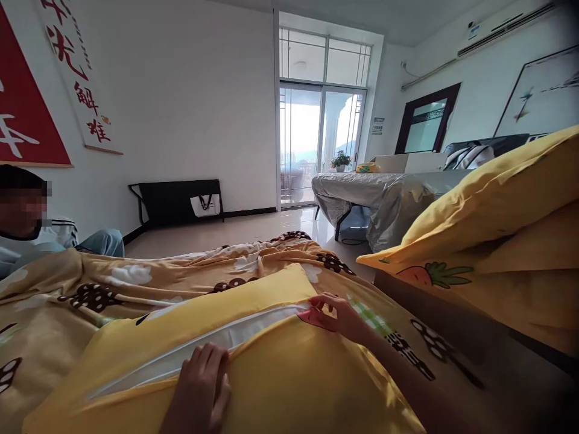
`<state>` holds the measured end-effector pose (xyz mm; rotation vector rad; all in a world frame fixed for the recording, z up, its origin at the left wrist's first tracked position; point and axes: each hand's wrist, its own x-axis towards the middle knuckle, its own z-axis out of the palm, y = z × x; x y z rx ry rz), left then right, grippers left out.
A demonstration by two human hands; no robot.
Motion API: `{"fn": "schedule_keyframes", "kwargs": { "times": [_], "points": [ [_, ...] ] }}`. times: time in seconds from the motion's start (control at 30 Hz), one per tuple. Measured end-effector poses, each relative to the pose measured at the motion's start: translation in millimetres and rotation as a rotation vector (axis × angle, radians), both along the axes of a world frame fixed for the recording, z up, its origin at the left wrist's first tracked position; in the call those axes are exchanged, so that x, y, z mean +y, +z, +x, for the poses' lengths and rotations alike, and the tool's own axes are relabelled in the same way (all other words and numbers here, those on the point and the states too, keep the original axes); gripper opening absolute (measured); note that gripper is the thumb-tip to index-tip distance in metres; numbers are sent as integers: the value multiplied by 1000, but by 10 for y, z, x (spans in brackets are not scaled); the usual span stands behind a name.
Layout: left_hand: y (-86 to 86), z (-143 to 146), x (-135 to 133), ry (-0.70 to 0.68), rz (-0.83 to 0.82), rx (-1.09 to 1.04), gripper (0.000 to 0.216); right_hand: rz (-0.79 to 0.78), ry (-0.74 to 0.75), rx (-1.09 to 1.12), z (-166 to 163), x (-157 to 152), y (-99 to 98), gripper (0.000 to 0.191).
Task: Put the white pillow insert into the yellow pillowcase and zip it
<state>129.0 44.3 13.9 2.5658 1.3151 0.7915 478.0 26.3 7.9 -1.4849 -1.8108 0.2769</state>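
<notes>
A yellow pillowcase [289, 367] lies in front of me with a long slit open across it, and a white pillow [217, 346] shows through the gap. Near the right end of the slit, my right hand [335, 314] pinches the fabric edge between thumb and fingers, beside a pink printed patch. My left hand [201, 383] is curled over the near edge of the slit, left of the middle, its fingers together. Its fingertips are partly hidden against the cloth.
Beneath the pillow spreads a brown patterned blanket [131, 274]. Another yellow pillow [488, 199] with a carrot print rises at the right. A person [27, 217] sits at the far left. Behind stand a plastic-covered table [384, 187] and a black folded frame [176, 202] against the wall.
</notes>
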Motion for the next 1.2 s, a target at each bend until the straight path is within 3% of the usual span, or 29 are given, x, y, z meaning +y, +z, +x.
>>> {"fn": "schedule_keyframes", "kwargs": {
  "times": [0.13,0.23,0.47,0.7,0.9,1.07,1.2],
  "points": [
    [281,627,-68,-62,-194,98,22,-100,102,-22,111,88,179,16],
    [416,1074,-75,-121,-237,151,24,-96,130,-17,132,155,161,9],
    [348,1713,-52,-200,-208,262,33,-63,129,98,149,175,-60,8],
    [238,1797,-99,-225,-179,286,44,-14,120,51,221,123,26,2],
    [213,1760,-224,-256,-183,368,55,-34,185,45,91,48,89,16],
    [178,1645,-235,-337,-103,340,46,-67,243,41,8,53,20,8],
    [215,1482,-159,-377,-87,234,38,-62,215,14,13,86,-16,16]
  ]
}}
